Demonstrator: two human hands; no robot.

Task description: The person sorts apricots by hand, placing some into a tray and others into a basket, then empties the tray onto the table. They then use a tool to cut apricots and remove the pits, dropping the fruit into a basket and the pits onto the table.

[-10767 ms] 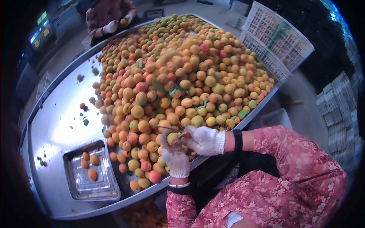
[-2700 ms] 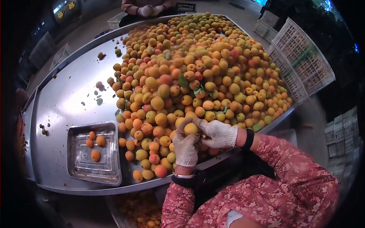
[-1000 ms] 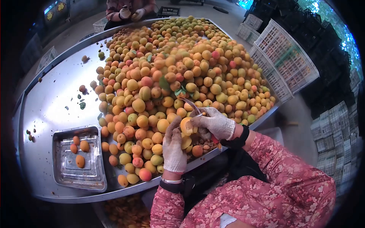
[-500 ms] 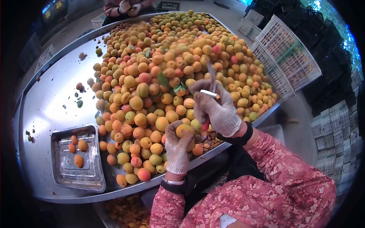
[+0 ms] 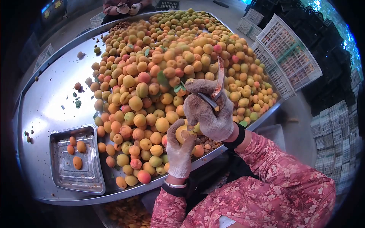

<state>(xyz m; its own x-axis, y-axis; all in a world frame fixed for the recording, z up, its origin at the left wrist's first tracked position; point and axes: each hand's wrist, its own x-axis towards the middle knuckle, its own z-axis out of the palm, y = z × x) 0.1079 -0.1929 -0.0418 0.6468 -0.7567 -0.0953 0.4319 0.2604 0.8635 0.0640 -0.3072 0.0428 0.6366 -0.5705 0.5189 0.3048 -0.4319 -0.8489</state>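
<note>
My gloved left hand [image 5: 179, 150] is closed around a yellow apricot [image 5: 181, 133] near the table's front edge. Just right of it, my gloved right hand [image 5: 210, 110] grips a knife [image 5: 220, 78] with a stained, curved blade pointing up and away. The fingertips of my right hand come close to the held apricot; whether they touch it is hard to tell. A large heap of apricots [image 5: 140, 102] lies behind and beside both hands. Some pits [image 5: 208, 146] lie below my right hand.
A metal tray [image 5: 99, 161] with several apricots stands on the metal table [image 5: 42, 102] at left. White crates [image 5: 291, 51] lean at the right, with stacked crates [image 5: 334, 133] beyond. Another person's gloved hands [image 5: 128, 8] show at the far edge. Apricot pieces [image 5: 129, 214] lie under the table.
My right hand has moved left and down toward my left hand. The knife has turned, so its curved blade now shows clearly. My left hand still holds the apricot.
</note>
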